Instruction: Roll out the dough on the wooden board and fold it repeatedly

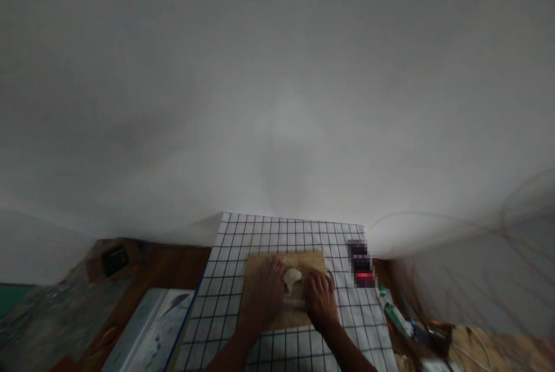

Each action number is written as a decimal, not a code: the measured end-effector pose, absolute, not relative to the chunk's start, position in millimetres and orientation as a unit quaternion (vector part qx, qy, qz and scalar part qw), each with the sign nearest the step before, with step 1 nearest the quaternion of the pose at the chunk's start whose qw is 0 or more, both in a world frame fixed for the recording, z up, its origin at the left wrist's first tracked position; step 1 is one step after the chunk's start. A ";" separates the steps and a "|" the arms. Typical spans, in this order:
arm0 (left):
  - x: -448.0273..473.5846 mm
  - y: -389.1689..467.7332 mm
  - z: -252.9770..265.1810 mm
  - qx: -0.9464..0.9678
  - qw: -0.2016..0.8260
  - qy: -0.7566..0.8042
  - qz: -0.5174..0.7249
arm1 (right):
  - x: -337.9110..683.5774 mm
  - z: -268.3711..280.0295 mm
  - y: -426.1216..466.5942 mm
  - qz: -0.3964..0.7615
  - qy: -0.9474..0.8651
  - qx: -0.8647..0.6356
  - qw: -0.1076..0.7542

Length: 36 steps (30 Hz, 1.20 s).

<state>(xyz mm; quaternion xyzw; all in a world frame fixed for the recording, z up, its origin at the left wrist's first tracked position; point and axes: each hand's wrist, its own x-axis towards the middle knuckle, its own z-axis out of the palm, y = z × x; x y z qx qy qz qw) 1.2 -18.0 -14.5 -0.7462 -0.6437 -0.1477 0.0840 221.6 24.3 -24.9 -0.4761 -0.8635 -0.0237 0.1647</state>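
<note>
— Hands?
— Left hand (265, 294) flat, fingers spread, on the tan wooden board (260, 262); right hand (319, 298) curled against the pale dough lump (292, 278), low centre of frame.
— Under it?
— White black-gridded cloth (269, 230) on the brown tabletop (173, 265).

A dark brown wooden desk (173, 265) stands against a pale grey wall. A white cloth with a black grid pattern (277, 233) covers its middle part. A flat tan wooden board (260, 262) lies on that cloth. Left of the cloth lies a white and grey open book (151, 326). At the right edge lie small green and white objects (394, 314), too blurred to tell.
</note>
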 end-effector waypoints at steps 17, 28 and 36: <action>13.6 -15.9 -7.0 -0.710 0.006 -0.698 -0.098 | 210.7 -4.9 66.2 0.027 -0.902 -0.416 0.110; 12.6 -20.1 -8.3 -0.744 -0.020 -0.660 -0.098 | 217.1 -2.4 36.0 0.067 -0.878 -0.466 0.092; 4.7 -15.9 -17.4 -0.786 -0.031 -0.610 -0.098 | 218.9 -18.2 -10.3 0.053 -0.833 -0.538 0.116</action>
